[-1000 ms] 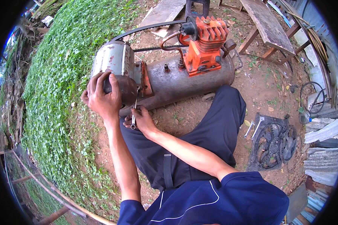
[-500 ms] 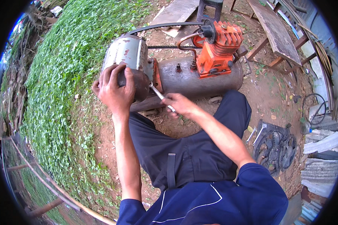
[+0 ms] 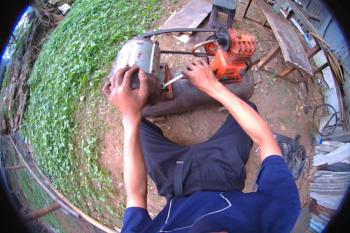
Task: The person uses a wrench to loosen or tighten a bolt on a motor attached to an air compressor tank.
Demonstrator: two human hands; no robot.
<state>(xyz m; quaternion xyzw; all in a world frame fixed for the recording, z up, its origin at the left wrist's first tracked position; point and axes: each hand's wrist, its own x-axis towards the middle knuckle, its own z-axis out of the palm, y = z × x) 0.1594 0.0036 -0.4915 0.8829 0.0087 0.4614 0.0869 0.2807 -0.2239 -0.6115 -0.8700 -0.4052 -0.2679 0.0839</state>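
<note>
In front of me stands an air compressor with a dark, worn tank (image 3: 198, 94). A grey electric motor (image 3: 138, 54) with chipped paint sits at its left end. My left hand (image 3: 127, 91) is closed over the motor's dark end cover (image 3: 153, 88), fingers curled on top. My right hand (image 3: 200, 75) is closed around one end of a silver wrench (image 3: 172, 81), over the tank. The wrench's other end meets the orange bracket (image 3: 167, 82) beside the motor; the fastener there is too small to make out. An orange pump head (image 3: 231, 58) rises right of my right hand.
A black belt (image 3: 179, 30) runs between motor and pump. Dark fan-like parts (image 3: 293, 155) lie on the ground at right, partly behind my arm. A wooden bench (image 3: 286, 42) and a dark stool (image 3: 223, 13) stand farther back. Green plants (image 3: 58, 101) cover the left side.
My right hand has swung the wrench up and away from me, from below the bracket to above the tank. My left hand stays on the motor's end cover.
</note>
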